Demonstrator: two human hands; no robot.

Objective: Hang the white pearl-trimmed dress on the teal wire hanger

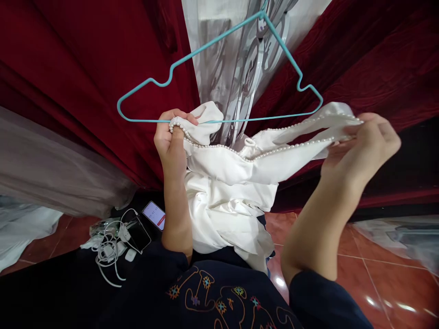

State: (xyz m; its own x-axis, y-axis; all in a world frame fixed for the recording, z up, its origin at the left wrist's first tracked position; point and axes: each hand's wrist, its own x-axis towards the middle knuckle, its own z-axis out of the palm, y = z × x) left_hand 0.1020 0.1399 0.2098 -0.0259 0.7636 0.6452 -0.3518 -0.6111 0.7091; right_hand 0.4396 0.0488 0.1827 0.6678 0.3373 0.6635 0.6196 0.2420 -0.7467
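A white dress [226, 205] with pearl beading along its neckline lies gathered across my lap, its upper part stretched between my two hands. My left hand [173, 137] is closed on the dress at one beaded shoulder, right at the bottom bar of a light blue hanger [212, 44]. Part of the white fabric there is folded over that bar. On the other side my right hand [366, 141] pinches the opposite beaded end and pulls it outward. The hanger hangs in front of me, its right corner just above the fabric near my right hand.
Dark red curtains [85, 59] flank a grey ornamental metal frame [252, 77]. To my left, a lit phone [154, 214], a dark device [139, 234] and tangled white cables [108, 251] lie on a black surface. Red tiles [370, 269] cover the floor, with pale tulle at both sides.
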